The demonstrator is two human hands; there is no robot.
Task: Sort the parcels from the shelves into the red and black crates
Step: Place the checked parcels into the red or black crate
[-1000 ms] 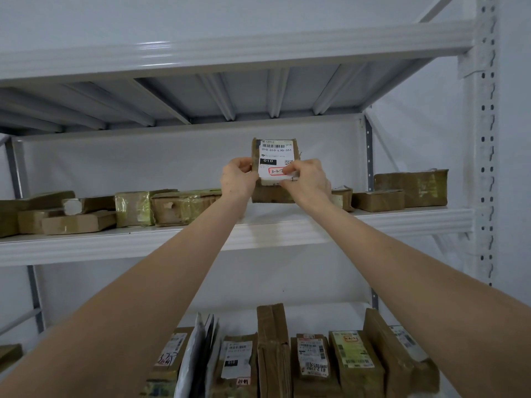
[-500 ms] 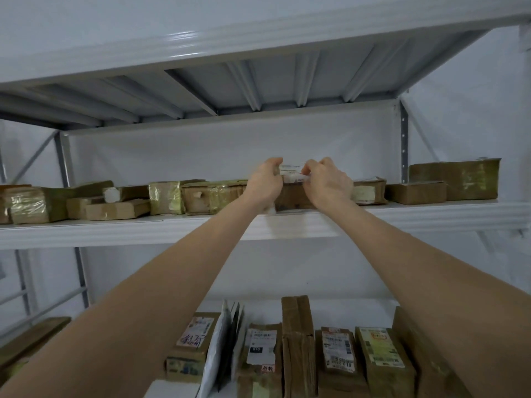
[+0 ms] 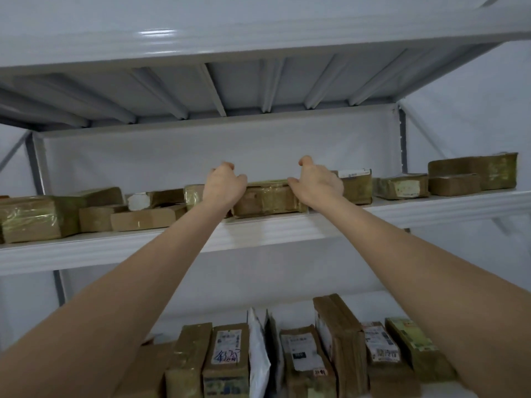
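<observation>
Fig. Parcel pick at the upper shelf [image 3: 287, 234]
Left hand [image 3: 224, 186] and right hand [image 3: 316, 183] flank a taped parcel [image 3: 268, 201] lying flat at the upper shelf's front edge, fingers loosely curled, thumbs raised; grip cannot be told. Next, likely: clasp, lift, carry to a crate (none visible). Other parcels [image 3: 402, 186] line the upper shelf; upright parcels [image 3: 339, 340] stand below it

brown tape-glossed parcel [image 3: 270, 201], white shelf [image 3: 273, 234], white-labelled brown parcels below [image 3: 304, 357], pale grey wall [image 3: 201, 156]
</observation>
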